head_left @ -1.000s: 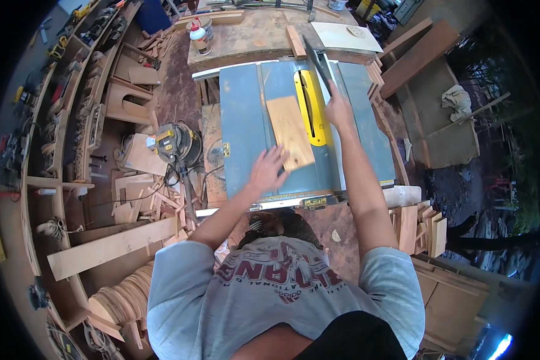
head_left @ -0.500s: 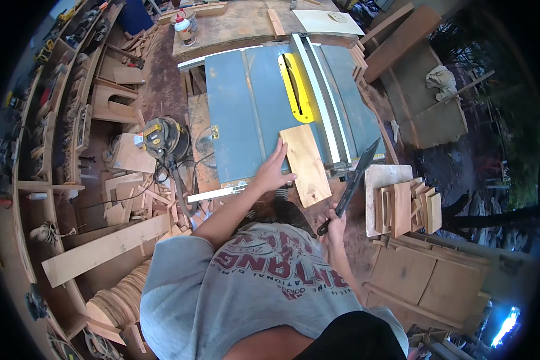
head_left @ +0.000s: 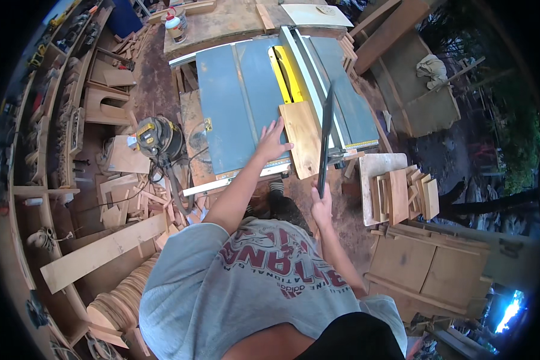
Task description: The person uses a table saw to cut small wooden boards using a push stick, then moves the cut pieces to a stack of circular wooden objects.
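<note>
A light wooden board [head_left: 304, 139] lies on the blue-grey top of a table saw [head_left: 219, 108], beside the long pale rip fence [head_left: 309, 75]. Its far end meets the yellow insert plate [head_left: 295, 87] around the dark blade slot, and its near end sticks out past the table's front edge. My left hand [head_left: 272, 143] lies open against the board's left edge, fingers spread. Closed around the lower end of a long black push stick [head_left: 327, 129] is my right hand [head_left: 321, 209]. The stick points up and away over the board's right side; whether it touches the board I cannot tell.
Left of the saw stands a yellow-and-black shop vacuum [head_left: 159, 137] with a hose, among wood offcuts [head_left: 150, 198]. To the right, a small stand [head_left: 369, 189] carries several stacked boards [head_left: 397, 195]. A white glue bottle [head_left: 175, 27] is on the bench behind.
The board has slid forward along the fence to the insert plate, my left hand moving with it. My right hand has raised the push stick and swung it left, more upright.
</note>
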